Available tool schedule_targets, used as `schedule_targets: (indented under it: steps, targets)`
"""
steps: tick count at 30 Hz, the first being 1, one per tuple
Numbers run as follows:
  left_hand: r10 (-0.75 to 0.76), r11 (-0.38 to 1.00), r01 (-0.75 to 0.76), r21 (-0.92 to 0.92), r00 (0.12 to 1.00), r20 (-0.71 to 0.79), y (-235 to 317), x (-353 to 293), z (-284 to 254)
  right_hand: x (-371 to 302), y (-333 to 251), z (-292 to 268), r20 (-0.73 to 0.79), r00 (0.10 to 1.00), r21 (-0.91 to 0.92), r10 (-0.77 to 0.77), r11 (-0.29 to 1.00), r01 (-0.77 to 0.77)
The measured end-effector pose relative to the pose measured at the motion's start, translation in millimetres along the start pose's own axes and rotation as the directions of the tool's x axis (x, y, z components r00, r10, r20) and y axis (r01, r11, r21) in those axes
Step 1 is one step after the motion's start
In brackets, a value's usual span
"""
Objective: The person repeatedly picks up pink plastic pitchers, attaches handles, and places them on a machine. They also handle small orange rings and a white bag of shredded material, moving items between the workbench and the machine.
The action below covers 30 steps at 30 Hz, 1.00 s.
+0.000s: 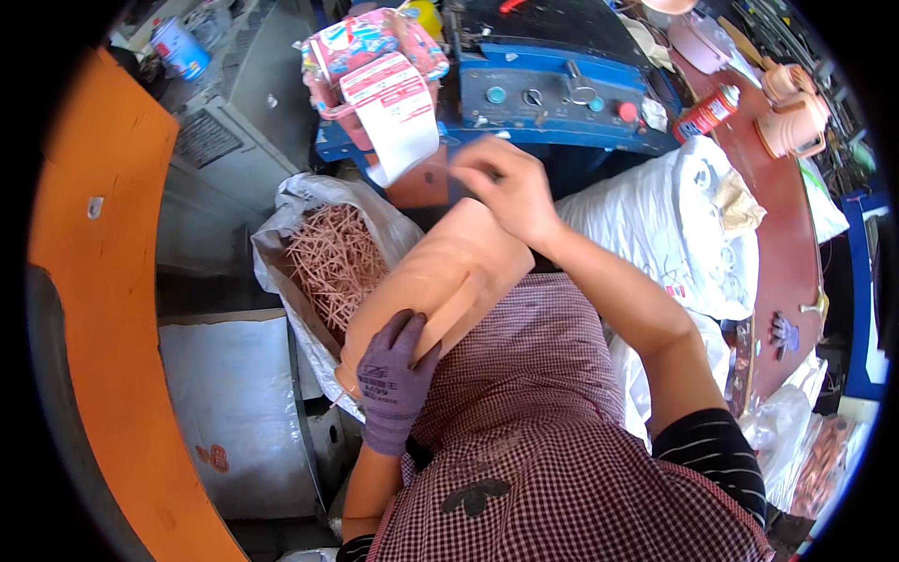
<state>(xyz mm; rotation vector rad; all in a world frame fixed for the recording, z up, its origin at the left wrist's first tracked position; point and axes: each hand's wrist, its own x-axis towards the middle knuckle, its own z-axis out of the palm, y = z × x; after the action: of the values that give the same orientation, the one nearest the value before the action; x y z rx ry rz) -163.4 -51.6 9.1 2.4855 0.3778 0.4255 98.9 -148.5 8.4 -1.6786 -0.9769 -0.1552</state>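
My left hand (395,379), in a grey-purple knit glove, is closed round the lower end of a peach-coloured plastic jug (426,272). The jug lies tilted across my lap, and a long raised strip like a handle runs along its side. Above its upper end is my bare right hand (510,192), slightly blurred, thumb and forefinger drawn together in a pinch. Whatever those fingertips hold is too small to make out. Just left of them hangs a white strip of red-printed labels (398,108) over a pink basket (351,126).
A white sack of thin pink plastic sprues (337,258) stands beside the jug. Beyond is a blue machine panel (548,94) with knobs. Right of me are a full white sack (646,225) and a red-brown table (777,300) bearing a spray can (707,112) and peach jugs (791,122).
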Motion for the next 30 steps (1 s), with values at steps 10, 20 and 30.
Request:
schedule_targets:
  steps: [10, 20, 30]
  targets:
    - [0.102, 0.991, -0.107, 0.078, 0.992, 0.069, 36, -2, 10, -141, -3, -58, -0.031, 0.67, 0.475, 0.742, 0.6, -0.643]
    - [0.11, 0.983, -0.115, 0.144, 0.993, 0.047, 49, -8, 17, -146, 3, -55, -0.067, 0.752, 0.316, 0.656, 0.729, -0.608]
    - [0.114, 0.987, -0.126, 0.097, 0.986, 0.121, 44, -9, 7, -137, 19, -70, 0.32, 0.729, 0.401, 0.605, 0.611, -0.683]
